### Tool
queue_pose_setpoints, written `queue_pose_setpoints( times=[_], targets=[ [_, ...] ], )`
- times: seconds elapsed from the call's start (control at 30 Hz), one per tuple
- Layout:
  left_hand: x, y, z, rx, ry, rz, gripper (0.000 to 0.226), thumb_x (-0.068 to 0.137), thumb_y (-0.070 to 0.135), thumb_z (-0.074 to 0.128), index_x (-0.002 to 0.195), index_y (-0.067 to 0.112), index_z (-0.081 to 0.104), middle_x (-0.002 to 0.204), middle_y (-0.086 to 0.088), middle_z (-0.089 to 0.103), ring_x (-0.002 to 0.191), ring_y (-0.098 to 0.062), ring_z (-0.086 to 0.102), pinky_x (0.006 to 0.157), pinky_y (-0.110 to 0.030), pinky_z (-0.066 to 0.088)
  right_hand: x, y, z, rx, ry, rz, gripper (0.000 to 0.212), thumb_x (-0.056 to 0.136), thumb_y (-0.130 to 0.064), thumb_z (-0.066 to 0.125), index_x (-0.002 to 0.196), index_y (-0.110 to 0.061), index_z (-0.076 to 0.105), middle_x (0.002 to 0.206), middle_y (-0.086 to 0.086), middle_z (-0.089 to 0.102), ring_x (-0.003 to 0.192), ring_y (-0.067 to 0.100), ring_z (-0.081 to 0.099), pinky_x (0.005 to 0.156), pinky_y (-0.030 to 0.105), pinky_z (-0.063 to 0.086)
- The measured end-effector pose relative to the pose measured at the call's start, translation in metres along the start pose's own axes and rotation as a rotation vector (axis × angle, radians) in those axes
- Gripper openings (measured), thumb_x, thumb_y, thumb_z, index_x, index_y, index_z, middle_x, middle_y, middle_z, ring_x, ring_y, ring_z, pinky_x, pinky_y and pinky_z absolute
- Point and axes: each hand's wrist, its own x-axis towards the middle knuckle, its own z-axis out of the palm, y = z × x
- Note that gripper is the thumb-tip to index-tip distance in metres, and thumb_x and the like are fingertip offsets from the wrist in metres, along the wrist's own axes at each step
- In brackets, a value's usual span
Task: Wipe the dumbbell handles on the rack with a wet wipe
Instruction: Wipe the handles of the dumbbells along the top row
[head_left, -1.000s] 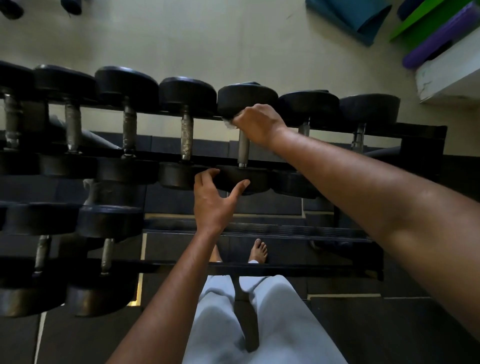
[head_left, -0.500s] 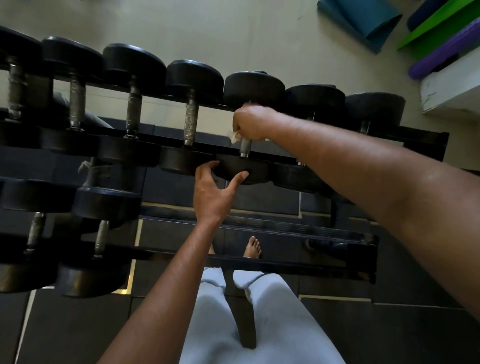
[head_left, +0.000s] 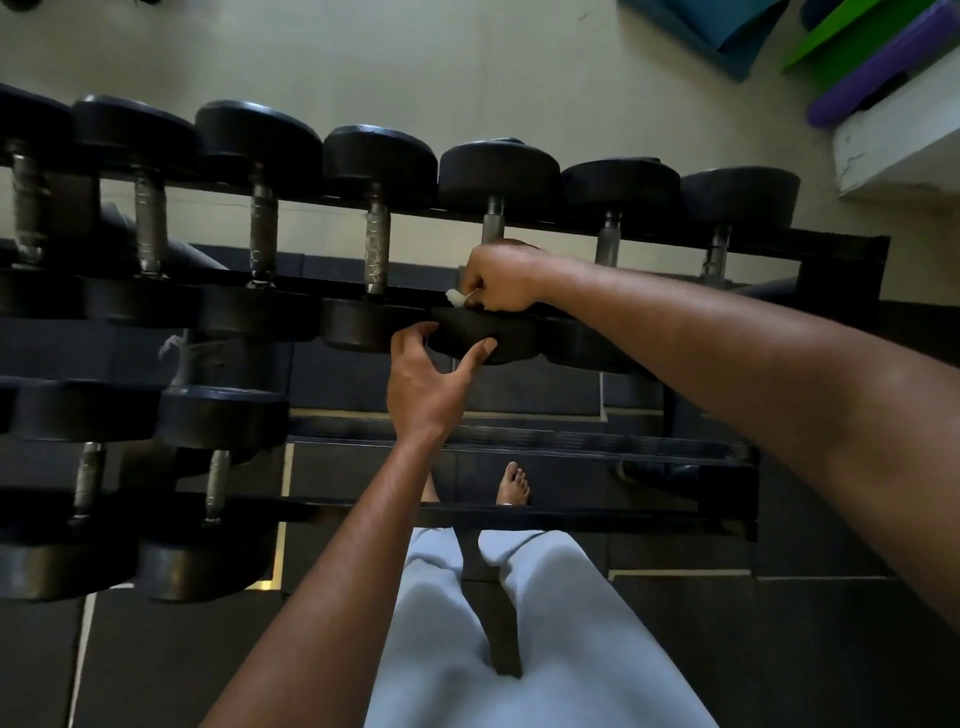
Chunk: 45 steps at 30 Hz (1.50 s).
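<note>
handle (head_left: 492, 221) mostly hidden, wipe (head_left: 457, 297) perhaps bunched

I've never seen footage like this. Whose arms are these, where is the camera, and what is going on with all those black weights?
There is no machine here: the arms belong to a person wearing a camera on the head, so the one picture looks forward and down over their own hands, legs and a bare foot.

In front stands a dark rack with rows of black dumbbells lying across its rails. The right hand is curled round one dumbbell's handle near its lower end, with a bit of white wipe showing at the fingers. The left hand is open, thumb and fingers spread against that dumbbell's near head, apparently steadying it.

Rolled mats lie on the pale floor, top right.
</note>
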Motion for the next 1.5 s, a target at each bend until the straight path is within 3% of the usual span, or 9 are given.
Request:
queue_pose_setpoints(
  times=[0.13, 0.27, 0.43, 0.57, 0.67, 0.83, 1.0, 1.3, 1.5],
  targets=[
    [-0.002, 0.01, -0.002, 0.08, 0.001, 0.033, 0.074, 0.083, 0.067, 0.081, 0.133, 0.017, 0.059, 0.131, 0.002, 0.056, 0.112, -0.007, 0.057, 0.083, -0.015, 0.049, -0.033, 0.026, 0.001, 0.188, 0.086, 0.052, 0.015, 0.097, -0.034, 0.072, 0.101, -0.022, 0.081, 0.099, -0.003, 0.076, 0.089, 0.017, 0.069, 0.085, 0.045, 0.061],
    [-0.009, 0.034, 0.011, 0.117, 0.011, 0.221, 0.054, 0.09, 0.054, 0.08, 0.126, 0.019, 0.06, 0.122, 0.005, 0.054, 0.107, -0.013, 0.059, 0.086, -0.037, 0.061, -0.082, 0.079, 0.002, 0.489, 0.229, 0.193, 0.036, 0.098, -0.036, 0.075, 0.131, -0.021, 0.073, 0.12, -0.006, 0.071, 0.109, 0.013, 0.066, 0.082, 0.022, 0.049],
    [-0.028, 0.077, 0.062, 0.133, -0.148, 0.309, 0.054, 0.091, 0.059, 0.077, 0.13, 0.024, 0.063, 0.122, 0.009, 0.059, 0.107, -0.012, 0.061, 0.09, -0.04, 0.06, -0.133, 0.138, 0.02, 0.674, 0.37, 0.246, 0.037, 0.101, -0.034, 0.072, 0.137, -0.024, 0.069, 0.128, -0.003, 0.071, 0.115, 0.012, 0.065, 0.097, 0.029, 0.051],
    [-0.034, 0.095, 0.103, 0.191, -0.258, 0.186, 0.081, 0.086, 0.074, 0.074, 0.147, 0.024, 0.054, 0.142, 0.003, 0.054, 0.13, -0.015, 0.054, 0.107, -0.035, 0.053, -0.144, 0.165, 0.028, 0.581, 0.39, 0.237, 0.035, 0.103, -0.034, 0.069, 0.135, -0.021, 0.071, 0.126, -0.001, 0.072, 0.113, 0.014, 0.065, 0.098, 0.033, 0.053],
    [-0.032, 0.096, 0.118, 0.207, -0.235, 0.116, 0.085, 0.082, 0.074, 0.077, 0.146, 0.021, 0.055, 0.143, 0.001, 0.05, 0.133, -0.019, 0.051, 0.11, -0.034, 0.05, -0.135, 0.171, 0.028, 0.455, 0.369, 0.18, 0.031, 0.103, -0.028, 0.068, 0.134, -0.023, 0.071, 0.126, -0.001, 0.072, 0.111, 0.017, 0.066, 0.097, 0.036, 0.055],
    [-0.031, 0.093, 0.126, 0.195, -0.19, 0.105, 0.08, 0.081, 0.071, 0.08, 0.142, 0.023, 0.057, 0.14, 0.002, 0.048, 0.127, -0.016, 0.051, 0.106, -0.031, 0.051, -0.116, 0.174, 0.033, 0.189, 0.236, 0.046, 0.026, 0.102, -0.037, 0.065, 0.127, -0.035, 0.073, 0.127, -0.003, 0.072, 0.11, 0.022, 0.067, 0.092, 0.04, 0.056],
    [-0.028, 0.085, 0.127, 0.179, -0.185, 0.138, 0.081, 0.08, 0.074, 0.079, 0.141, 0.024, 0.058, 0.138, 0.004, 0.048, 0.126, -0.015, 0.053, 0.107, -0.034, 0.054, -0.109, 0.177, 0.04, 0.137, 0.206, 0.048, 0.025, 0.102, -0.038, 0.064, 0.126, -0.037, 0.072, 0.131, -0.004, 0.07, 0.113, 0.022, 0.067, 0.096, 0.041, 0.056],
    [-0.026, 0.082, 0.128, 0.213, -0.159, 0.168, 0.079, 0.079, 0.079, 0.076, 0.137, 0.028, 0.059, 0.133, 0.008, 0.049, 0.122, -0.011, 0.052, 0.095, -0.03, 0.056, -0.072, 0.141, 0.035, -0.119, 0.274, 0.029, 0.012, 0.095, -0.028, 0.071, 0.097, -0.016, 0.073, 0.097, 0.005, 0.065, 0.083, 0.027, 0.066, 0.069, 0.037, 0.053],
    [-0.025, 0.079, 0.126, 0.204, -0.164, 0.176, 0.076, 0.078, 0.079, 0.075, 0.135, 0.031, 0.059, 0.131, 0.01, 0.049, 0.12, -0.011, 0.054, 0.091, -0.033, 0.057, -0.062, 0.134, 0.031, -0.129, 0.228, 0.051, 0.012, 0.096, -0.022, 0.073, 0.103, -0.014, 0.071, 0.098, 0.005, 0.063, 0.084, 0.026, 0.063, 0.073, 0.038, 0.052]
  ],
)
